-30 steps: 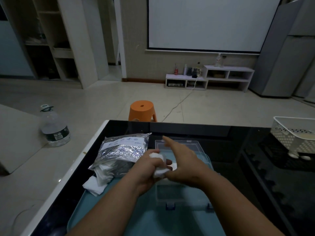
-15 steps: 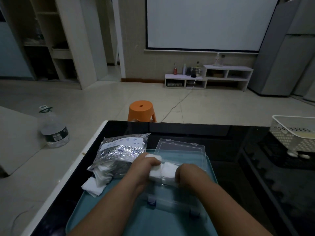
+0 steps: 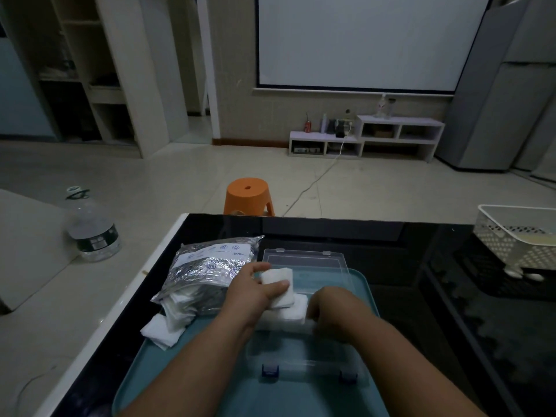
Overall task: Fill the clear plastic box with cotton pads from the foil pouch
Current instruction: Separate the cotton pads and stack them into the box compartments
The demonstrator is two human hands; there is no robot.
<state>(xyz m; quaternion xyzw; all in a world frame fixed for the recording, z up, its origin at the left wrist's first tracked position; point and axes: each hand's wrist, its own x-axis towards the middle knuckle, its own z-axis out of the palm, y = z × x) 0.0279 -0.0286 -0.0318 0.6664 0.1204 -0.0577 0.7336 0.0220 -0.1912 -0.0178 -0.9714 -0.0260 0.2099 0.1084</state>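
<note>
- pinching cotton pads [image 3: 278,285] in the left hand [image 3: 252,291], thumb and fingers clamped, just above the open clear plastic box [image 3: 301,359].
- curling the right hand [image 3: 334,311] onto more pads [image 3: 296,311] in the box; cannot tell the grip.
- resting box and foil pouch [image 3: 207,269] side by side on a teal tray [image 3: 180,380] atop a black glass table [image 3: 421,266].
- beyond, on the tiled floor [image 3: 180,182]: orange stool [image 3: 248,195], water bottle [image 3: 93,233]; projector screen [image 3: 370,40] on the far wall.

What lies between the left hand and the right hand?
In the head view: a stack of cotton pads, pinched by the left hand, and another pad lower, beside the right hand.
</note>
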